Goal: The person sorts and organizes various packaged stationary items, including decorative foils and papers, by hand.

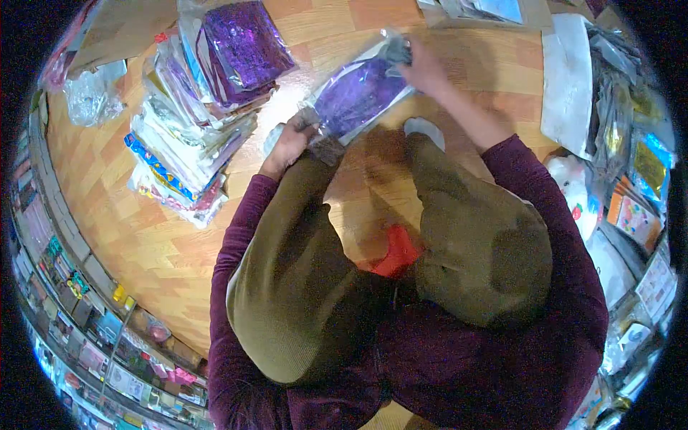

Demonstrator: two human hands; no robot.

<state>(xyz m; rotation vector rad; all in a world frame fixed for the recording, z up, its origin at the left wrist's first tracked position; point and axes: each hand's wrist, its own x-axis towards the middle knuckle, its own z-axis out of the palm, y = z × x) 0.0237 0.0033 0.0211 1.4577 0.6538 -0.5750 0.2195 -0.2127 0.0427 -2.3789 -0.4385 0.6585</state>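
A clear plastic packet with shiny purple contents (362, 93) is stretched at a slant between my hands, above the floor in front of my feet. My left hand (289, 145) is closed on its lower left end. At the upper right end, my right hand (423, 68) grips the bunched clear plastic; some of its fingers are hidden by the wrap. Left of the packet stands a leaning stack of plastic-wrapped packets (193, 140). A glittery purple packet (247, 46) lies at the far end of that stack.
Crumpled clear plastic (93, 97) lies on the wooden floor (161, 251) beyond the stack. Shelves full of goods (79, 287) curve along the left. Many wrapped packets (616, 100) crowd the right side. Something red (398, 251) shows between my legs.
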